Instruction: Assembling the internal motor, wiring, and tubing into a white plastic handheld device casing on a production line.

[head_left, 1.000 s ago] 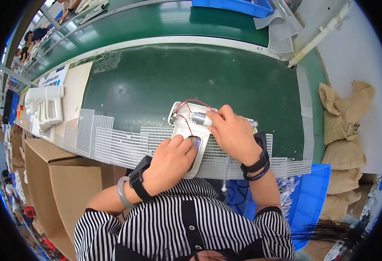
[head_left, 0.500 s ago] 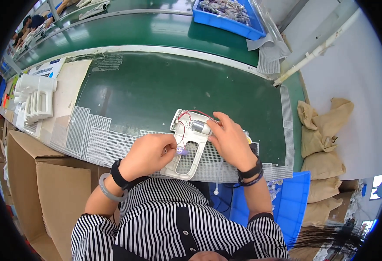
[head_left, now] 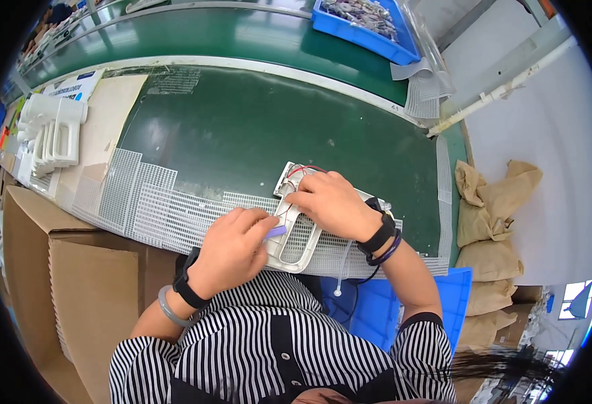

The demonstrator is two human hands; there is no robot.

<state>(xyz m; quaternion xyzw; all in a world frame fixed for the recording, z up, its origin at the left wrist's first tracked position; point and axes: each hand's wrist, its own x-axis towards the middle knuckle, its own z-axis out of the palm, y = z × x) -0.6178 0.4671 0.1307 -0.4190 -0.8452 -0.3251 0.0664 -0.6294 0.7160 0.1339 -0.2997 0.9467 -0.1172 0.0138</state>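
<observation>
The left hand (head_left: 232, 248) pinches a purple piece (head_left: 275, 232). Just right of it, a smooth white plastic housing (head_left: 311, 244) with looped handle runs beneath the right hand (head_left: 336, 204), whose bent fingers hide any grip.

Smooth white plastic housing (head_left: 309, 249)

White shell (head_left: 313, 241), open side up, tilted slightly, lying on mesh (head_left: 174, 215) at counter's (head_left: 242, 128) near edge, loop handle (head_left: 290, 267) nearest wearer. Red wires (head_left: 299, 168) at far end. Purple piece (head_left: 276, 232) gripped over handle's left side.
</observation>
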